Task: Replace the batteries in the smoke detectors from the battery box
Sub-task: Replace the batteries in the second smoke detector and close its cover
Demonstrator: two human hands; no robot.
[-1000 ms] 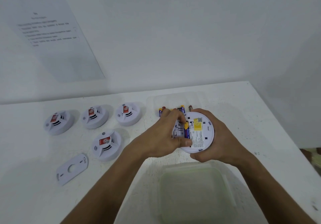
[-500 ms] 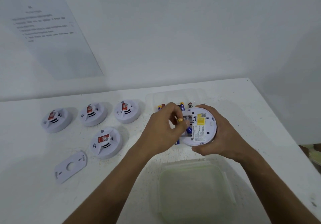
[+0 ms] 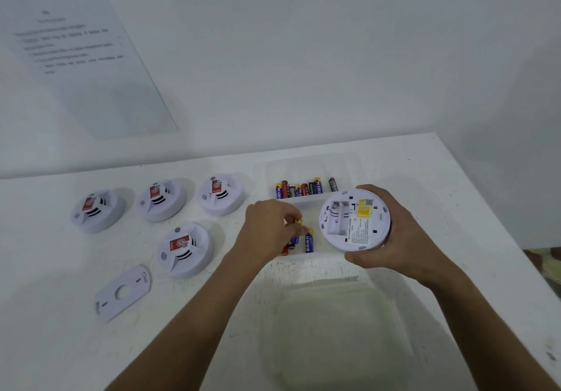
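Head view: right hand wrapped around the rim of an upturned smoke detector, back facing up, battery bay open and bare, yellow label beside it. Left hand curled, fingertips pinching a battery over the near compartment of the clear battery box, above two or three loose cells lying there. More batteries standing in the far compartment. Four other detectors face up on the white table at left, a mounting plate near them. Frosted lid closest to the camera.
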